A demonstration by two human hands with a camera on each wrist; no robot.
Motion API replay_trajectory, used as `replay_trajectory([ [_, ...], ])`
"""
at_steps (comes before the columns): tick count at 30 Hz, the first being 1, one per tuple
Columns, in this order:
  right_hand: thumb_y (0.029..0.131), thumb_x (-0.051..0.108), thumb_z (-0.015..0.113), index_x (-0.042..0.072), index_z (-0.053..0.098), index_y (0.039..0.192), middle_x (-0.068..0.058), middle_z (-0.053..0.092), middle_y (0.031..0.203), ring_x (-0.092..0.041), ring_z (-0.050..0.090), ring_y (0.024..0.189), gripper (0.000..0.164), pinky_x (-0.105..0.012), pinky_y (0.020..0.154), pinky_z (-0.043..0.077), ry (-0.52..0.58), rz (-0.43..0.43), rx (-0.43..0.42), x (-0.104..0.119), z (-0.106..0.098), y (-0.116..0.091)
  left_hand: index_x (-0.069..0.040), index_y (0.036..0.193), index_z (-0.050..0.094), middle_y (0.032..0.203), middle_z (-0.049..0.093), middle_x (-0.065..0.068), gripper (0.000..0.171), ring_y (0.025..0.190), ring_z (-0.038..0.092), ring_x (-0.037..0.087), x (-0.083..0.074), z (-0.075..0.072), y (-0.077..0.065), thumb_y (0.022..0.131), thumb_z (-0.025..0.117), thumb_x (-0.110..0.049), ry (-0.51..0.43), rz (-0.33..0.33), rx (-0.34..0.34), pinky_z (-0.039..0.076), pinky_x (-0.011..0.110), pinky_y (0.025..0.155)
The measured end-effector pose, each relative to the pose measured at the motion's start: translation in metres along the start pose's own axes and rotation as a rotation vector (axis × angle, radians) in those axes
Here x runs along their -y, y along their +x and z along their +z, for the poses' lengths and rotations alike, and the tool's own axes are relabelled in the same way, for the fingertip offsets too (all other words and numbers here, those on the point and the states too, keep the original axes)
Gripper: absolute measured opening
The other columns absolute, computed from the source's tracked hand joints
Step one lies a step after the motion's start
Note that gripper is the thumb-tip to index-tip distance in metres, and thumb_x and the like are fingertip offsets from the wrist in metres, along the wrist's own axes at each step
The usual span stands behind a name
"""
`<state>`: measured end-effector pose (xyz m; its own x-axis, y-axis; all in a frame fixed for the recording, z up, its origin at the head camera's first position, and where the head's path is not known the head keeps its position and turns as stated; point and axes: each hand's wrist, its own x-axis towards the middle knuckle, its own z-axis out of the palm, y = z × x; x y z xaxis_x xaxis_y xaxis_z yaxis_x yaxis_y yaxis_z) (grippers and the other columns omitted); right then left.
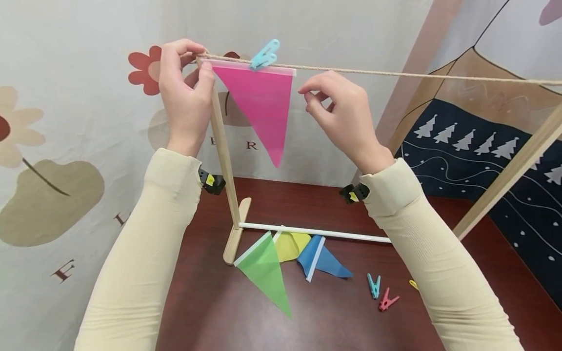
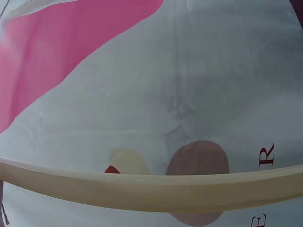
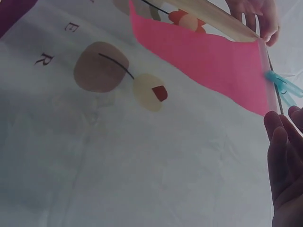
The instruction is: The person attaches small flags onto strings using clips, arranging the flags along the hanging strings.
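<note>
A pink triangular pennant (image 1: 259, 100) with a white top strip hangs from a twine line (image 1: 373, 73). One light-blue clothespin (image 1: 265, 56) clips the strip to the twine near the middle. My left hand (image 1: 186, 97) pinches the pennant's left corner against the twine, close to the wooden post (image 1: 223, 156). Beside the right corner is my right hand (image 1: 344, 114), its fingers loosely bent with nothing seen between them. In the right wrist view, the right hand's fingertips (image 3: 272, 120) are close to that corner; whether they touch it I cannot tell.
Green (image 1: 268, 273), yellow (image 1: 291, 246) and blue (image 1: 329, 261) pennants lie on the dark red table (image 1: 219, 317) by a white crossbar (image 1: 316, 232). Blue (image 1: 374, 286) and red (image 1: 387, 301) clothespins lie to their right. A second wooden post (image 1: 509, 175) leans at right.
</note>
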<state>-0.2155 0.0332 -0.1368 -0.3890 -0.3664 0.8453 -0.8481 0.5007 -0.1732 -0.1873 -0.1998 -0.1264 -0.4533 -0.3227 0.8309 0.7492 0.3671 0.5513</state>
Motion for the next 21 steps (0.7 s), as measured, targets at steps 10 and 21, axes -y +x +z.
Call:
replay_trajectory([
  [10,0.089,0.015,0.05,0.012,0.066,0.097,0.006,0.061,0.092,-0.001,0.053,0.078,0.019,-0.021,0.064,0.044,0.01,0.032,0.029,-0.018,-0.005,-0.019,-0.008,0.111,0.049,0.111,0.05,0.0,0.03,0.107,0.047,0.011,-0.002,-0.005,-0.004,0.082,0.045,-0.003,0.031,-0.001,0.036,0.041,0.027,0.088],
  [21,0.089,0.019,0.05,0.015,0.066,0.1,0.009,0.06,0.087,0.0,0.054,0.076,0.019,-0.019,0.061,0.042,0.043,0.132,0.028,-0.034,-0.014,-0.045,-0.01,0.122,0.044,0.121,0.046,-0.004,0.039,0.112,0.044,0.007,0.008,-0.017,-0.018,0.083,0.042,-0.004,0.054,-0.045,0.008,0.038,0.027,0.089],
])
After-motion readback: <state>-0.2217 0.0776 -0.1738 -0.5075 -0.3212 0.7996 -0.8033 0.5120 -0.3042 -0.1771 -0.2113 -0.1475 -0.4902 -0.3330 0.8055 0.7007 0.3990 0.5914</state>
